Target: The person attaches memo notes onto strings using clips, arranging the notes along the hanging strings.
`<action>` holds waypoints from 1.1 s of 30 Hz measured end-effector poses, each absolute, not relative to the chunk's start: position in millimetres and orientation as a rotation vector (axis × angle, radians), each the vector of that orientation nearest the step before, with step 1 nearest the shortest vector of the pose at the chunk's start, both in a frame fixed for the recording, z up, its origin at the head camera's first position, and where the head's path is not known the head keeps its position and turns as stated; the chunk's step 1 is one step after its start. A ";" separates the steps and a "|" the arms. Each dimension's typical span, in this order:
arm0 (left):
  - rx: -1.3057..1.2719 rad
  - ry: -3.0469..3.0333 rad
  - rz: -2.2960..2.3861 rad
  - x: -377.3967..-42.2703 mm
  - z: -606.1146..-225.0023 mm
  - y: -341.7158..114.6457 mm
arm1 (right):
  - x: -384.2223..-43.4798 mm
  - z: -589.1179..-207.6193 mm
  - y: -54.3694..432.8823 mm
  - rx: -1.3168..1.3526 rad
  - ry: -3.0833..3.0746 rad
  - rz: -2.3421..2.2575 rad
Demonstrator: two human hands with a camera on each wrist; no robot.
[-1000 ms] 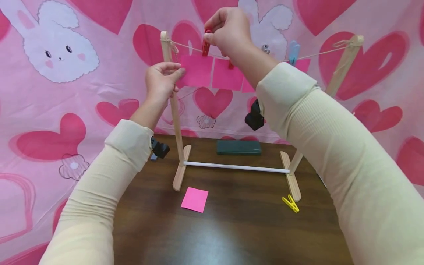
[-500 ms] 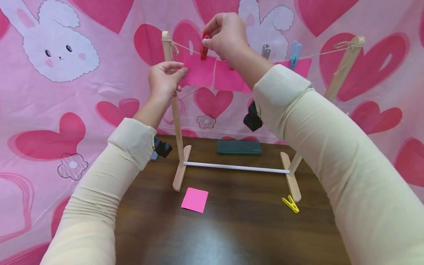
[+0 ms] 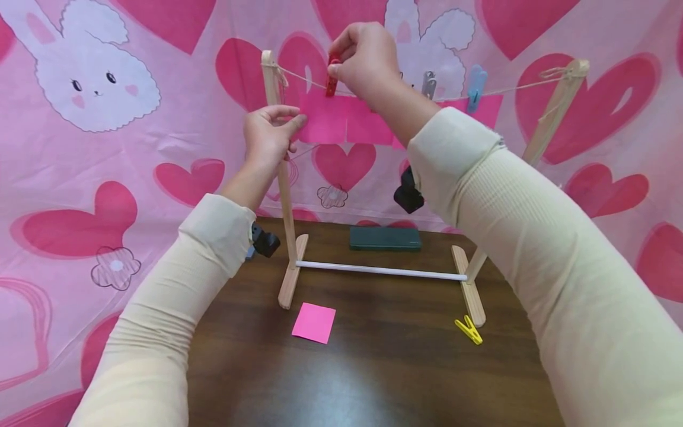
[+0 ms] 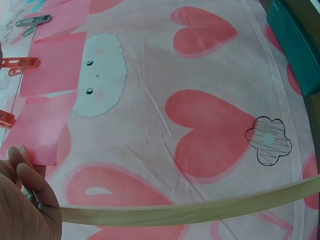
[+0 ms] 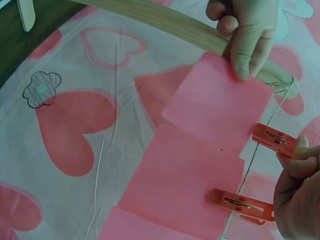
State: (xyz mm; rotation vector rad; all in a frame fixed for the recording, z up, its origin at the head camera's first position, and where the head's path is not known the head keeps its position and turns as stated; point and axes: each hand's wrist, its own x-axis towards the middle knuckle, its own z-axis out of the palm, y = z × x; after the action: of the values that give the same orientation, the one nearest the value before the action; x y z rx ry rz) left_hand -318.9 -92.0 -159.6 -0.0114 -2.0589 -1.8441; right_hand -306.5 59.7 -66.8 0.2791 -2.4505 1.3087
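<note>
Pinching the outer edge of a pink sheet (image 3: pixel 322 121) between thumb and fingers, your left hand (image 3: pixel 269 133) keeps the sheet just below the string (image 3: pixel 299 77), in front of the left wooden post (image 3: pixel 285 201). Your right hand (image 3: pixel 368 59) grips a red clothespin (image 3: pixel 331 88) at the sheet's upper edge; whether its jaws bite the paper cannot be told. Immediately to the right hangs a second pink sheet (image 5: pixel 185 167), slightly overlapped by the first in the right wrist view and held by another red clothespin (image 5: pixel 242 204). Your right forearm crosses the line in the head view, obscuring part of this row; beyond it, a silver clip (image 3: pixel 428 84) and a light-blue clothespin (image 3: pixel 475 89) sit on the string. On the brown table (image 3: pixel 373 373) below, a loose pink square (image 3: pixel 313 323) lies near the left foot of the stand, and a yellow clothespin (image 3: pixel 468 330) lies just beside the right foot. Behind the white crossbar (image 3: pixel 381 270) rests a dark green case (image 3: pixel 385 238), before a heart-patterned cloth (image 3: pixel 176 118)
</note>
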 end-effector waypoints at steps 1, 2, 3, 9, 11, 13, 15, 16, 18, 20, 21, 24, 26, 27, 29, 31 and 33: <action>-0.011 -2.065 -1.837 -319.0 -160.7 -92.1 | -306.2 -67.1 60.1 0.284 -2.445 1.300; -0.012 -2.067 -1.835 -319.0 -161.7 -92.2 | -306.1 -67.4 60.7 0.289 -2.440 1.294; -0.010 -2.067 -1.838 -319.0 -162.6 -92.2 | -305.9 -67.6 61.3 0.292 -2.435 1.289; -0.017 -2.088 -1.820 -318.2 -168.2 -91.5 | -305.1 -70.6 64.1 0.284 -2.403 1.278; -0.022 -2.093 -1.809 -317.8 -169.3 -91.5 | -305.0 -71.4 64.5 0.275 -2.384 1.285; -0.027 -2.079 -1.817 -317.2 -169.1 -91.8 | -305.0 -71.8 64.5 0.273 -2.363 1.297; -0.030 -2.069 -1.813 -317.3 -168.7 -92.4 | -305.2 -72.3 64.4 0.271 -2.355 1.301; -0.031 -2.061 -1.819 -317.3 -168.3 -92.6 | -305.3 -72.6 64.3 0.272 -2.355 1.303; -0.033 -2.052 -1.820 -317.9 -167.5 -92.9 | -305.8 -73.5 64.1 0.276 -2.364 1.301; -0.032 -2.055 -1.809 -319.0 -166.4 -92.9 | -306.6 -73.8 64.0 0.277 -2.379 1.312; -0.030 -2.053 -1.810 -319.6 -165.4 -92.8 | -307.0 -74.1 63.9 0.280 -2.389 1.309; -0.026 -2.059 -1.795 -320.7 -162.7 -92.6 | -307.9 -74.3 63.5 0.285 -2.412 1.305; -0.025 -2.060 -1.794 -320.7 -161.2 -92.4 | -308.2 -74.2 63.2 0.288 -2.425 1.303; -0.025 -2.059 -1.796 -320.8 -160.6 -92.3 | -308.3 -74.2 63.1 0.291 -2.432 1.296; -0.027 -2.065 -1.789 -320.9 -160.1 -92.1 | -308.5 -73.9 62.9 0.293 -2.438 1.298; -0.029 -2.053 -1.811 -320.6 -159.3 -92.1 | -308.8 -73.3 62.6 0.293 -2.443 1.302; -0.040 -2.040 -1.820 -320.3 -158.9 -91.9 | -309.2 -72.9 62.0 0.293 -2.450 1.300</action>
State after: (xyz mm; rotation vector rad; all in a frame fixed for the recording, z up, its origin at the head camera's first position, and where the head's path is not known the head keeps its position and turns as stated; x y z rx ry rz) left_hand -320.3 -91.9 -158.9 -0.0403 -2.0397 -1.8198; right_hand -309.2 62.0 -72.9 0.2934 -2.4501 1.2996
